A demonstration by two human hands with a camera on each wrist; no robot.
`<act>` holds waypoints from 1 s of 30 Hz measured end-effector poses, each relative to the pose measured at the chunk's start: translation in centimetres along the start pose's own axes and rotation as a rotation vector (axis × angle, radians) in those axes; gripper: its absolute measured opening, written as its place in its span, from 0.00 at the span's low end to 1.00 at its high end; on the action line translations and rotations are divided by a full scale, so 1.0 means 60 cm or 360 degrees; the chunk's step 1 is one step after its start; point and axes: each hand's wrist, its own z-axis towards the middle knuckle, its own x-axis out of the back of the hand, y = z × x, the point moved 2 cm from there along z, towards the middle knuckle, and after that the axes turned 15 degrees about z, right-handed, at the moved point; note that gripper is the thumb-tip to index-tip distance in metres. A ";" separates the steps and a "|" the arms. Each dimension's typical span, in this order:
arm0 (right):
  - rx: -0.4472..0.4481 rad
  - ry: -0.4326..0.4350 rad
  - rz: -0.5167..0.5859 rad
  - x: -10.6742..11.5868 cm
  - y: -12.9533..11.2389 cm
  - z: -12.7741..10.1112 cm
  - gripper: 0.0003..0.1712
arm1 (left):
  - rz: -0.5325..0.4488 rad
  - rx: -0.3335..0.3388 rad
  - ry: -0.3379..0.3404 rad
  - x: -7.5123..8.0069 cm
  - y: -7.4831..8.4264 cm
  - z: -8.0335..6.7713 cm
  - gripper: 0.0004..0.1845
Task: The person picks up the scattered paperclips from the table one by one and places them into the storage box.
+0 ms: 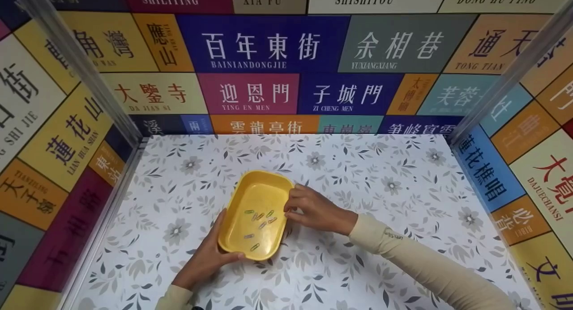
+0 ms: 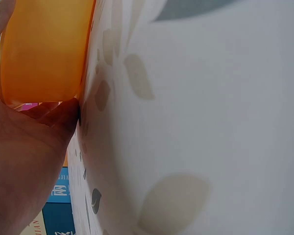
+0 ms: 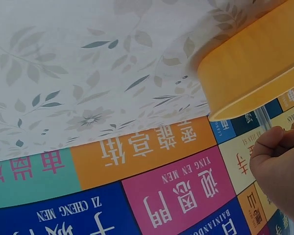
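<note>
A yellow plastic tray [image 1: 257,193] with rounded corners sits tilted to my view on the flowered surface. Several small paper clips [image 1: 264,220] lie scattered over its lower half. My left hand [image 1: 210,252] grips the tray's lower left corner, thumb along the near rim and fingers against the outer side. In the left wrist view, the hand [image 2: 29,142] cups the tray wall [image 2: 44,54]. My right hand [image 1: 315,207] has its fingers bent by the right rim. The right wrist view puts this hand [image 3: 281,161] just above the tray's edge [image 3: 264,93]; its fingertips' contents cannot be told.
White cloth with grey leaves and flowers [image 1: 380,265] covers the table around the tray. Colourful sign-printed panels [image 1: 264,44] stand at the back and both sides. Clear corner posts [image 1: 497,86] join the panels.
</note>
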 end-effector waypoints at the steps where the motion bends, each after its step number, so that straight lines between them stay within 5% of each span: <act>1: 0.0007 0.0011 0.0010 0.001 0.000 -0.004 0.03 | 0.0000 0.0001 0.0003 0.000 0.000 0.000 0.78; 12: -0.0061 0.0153 0.0103 0.011 0.015 -0.050 0.03 | -0.0030 -0.0056 0.0010 0.001 0.002 -0.002 0.77; 30: -0.0246 0.0266 0.0262 -0.026 0.044 -0.140 0.04 | -0.0011 -0.0027 -0.0005 0.001 0.003 -0.002 0.77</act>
